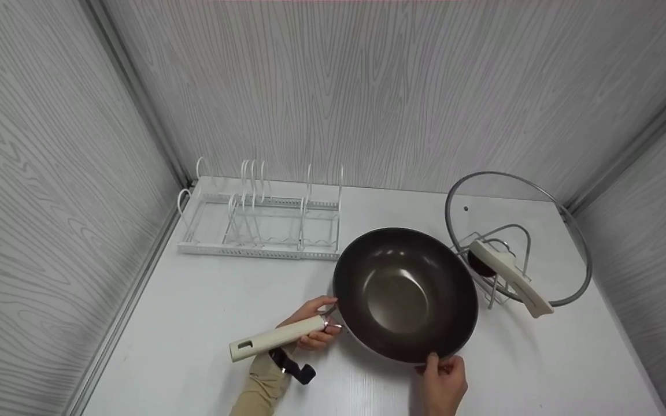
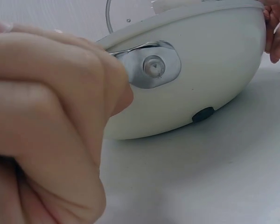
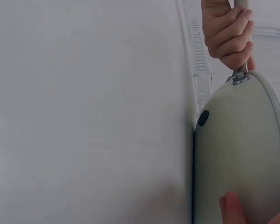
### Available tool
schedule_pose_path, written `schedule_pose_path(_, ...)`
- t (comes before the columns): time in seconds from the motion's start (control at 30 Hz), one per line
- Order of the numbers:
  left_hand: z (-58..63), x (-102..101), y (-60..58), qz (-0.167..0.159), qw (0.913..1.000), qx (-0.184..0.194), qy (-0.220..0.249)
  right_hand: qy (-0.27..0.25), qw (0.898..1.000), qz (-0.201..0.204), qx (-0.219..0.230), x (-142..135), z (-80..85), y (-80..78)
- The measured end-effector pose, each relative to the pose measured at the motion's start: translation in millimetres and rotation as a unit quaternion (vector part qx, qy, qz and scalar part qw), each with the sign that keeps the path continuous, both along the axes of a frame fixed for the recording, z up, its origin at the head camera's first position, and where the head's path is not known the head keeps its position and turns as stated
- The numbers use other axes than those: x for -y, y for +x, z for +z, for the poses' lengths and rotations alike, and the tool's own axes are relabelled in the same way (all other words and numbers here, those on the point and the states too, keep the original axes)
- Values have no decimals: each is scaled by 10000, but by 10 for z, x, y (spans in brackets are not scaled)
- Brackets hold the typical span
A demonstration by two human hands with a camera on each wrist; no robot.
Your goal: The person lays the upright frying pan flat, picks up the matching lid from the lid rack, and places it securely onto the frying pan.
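A deep frying pan (image 1: 396, 300), dark inside and cream outside, is in front of me with its cooking side up. My left hand (image 1: 313, 323) grips its cream handle (image 1: 269, 341) close to the metal joint, with fingers curled round it in the right wrist view. At the near right rim, my right hand (image 1: 446, 384) pinches the edge, thumb on top. Its fingertips (image 3: 232, 210) lie against the cream outer wall. The left wrist view shows the metal bracket (image 2: 154, 67) and a dark foot under the pan. Whether the base touches the table I cannot tell.
A white wire rack (image 1: 263, 254) with upright hoops stands at the back left. On the right, a large glass lid (image 1: 578, 294) with a cream handle (image 1: 512, 274) leans on a small wire stand (image 1: 521, 228). Wood-patterned panels enclose the white table (image 1: 194, 323).
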State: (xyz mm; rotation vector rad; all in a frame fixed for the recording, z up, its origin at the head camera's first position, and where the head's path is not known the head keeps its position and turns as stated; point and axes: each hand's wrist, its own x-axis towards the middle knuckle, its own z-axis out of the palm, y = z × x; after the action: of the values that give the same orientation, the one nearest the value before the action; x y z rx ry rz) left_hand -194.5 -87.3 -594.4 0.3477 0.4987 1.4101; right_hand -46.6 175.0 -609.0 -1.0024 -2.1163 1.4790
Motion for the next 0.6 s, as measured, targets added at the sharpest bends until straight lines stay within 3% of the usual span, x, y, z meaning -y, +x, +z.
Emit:
schedule_pose_path(0.13,21,30,23,575,9983,-93,-96,-362,9991,215,67,8,32,20)
schedule_pose_path(0.23,8,40,45,1271,9914,-280,-162,-717,9962,482,133,-7,67,37)
schedule_pose_path(0.3,-19,46,58,1876,9811,-411,-248,-1092,9917,658,134,-13,86,49)
schedule_pose_path(0.43,-99,71,90,3028,9496,-537,-617,-1842,9788,878,165,9,99,81)
schedule_pose_path(0.5,-139,84,100,3329,9383,-518,-779,-2002,9753,924,138,21,99,93)
schedule_pose_path(0.6,-180,109,110,3517,9313,-454,-827,-2047,9738,981,126,41,100,94)
